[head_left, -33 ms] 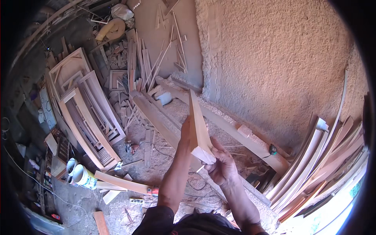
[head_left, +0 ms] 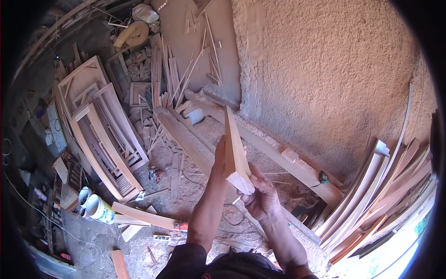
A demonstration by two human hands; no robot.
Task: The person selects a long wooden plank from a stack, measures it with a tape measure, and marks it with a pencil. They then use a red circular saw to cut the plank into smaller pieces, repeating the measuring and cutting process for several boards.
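Both hands grip one pale, wedge-shaped wooden plank [head_left: 234,149] at the centre of the frame, tilted on edge with its narrow end pointing up. Left hand [head_left: 219,158] closes along its far side; right hand [head_left: 262,195] clasps the thick cut end from below. Light wooden door frames [head_left: 100,135] lean at the left, and curved pale boards [head_left: 381,200] are stacked at the right below the rough plaster wall [head_left: 325,69].
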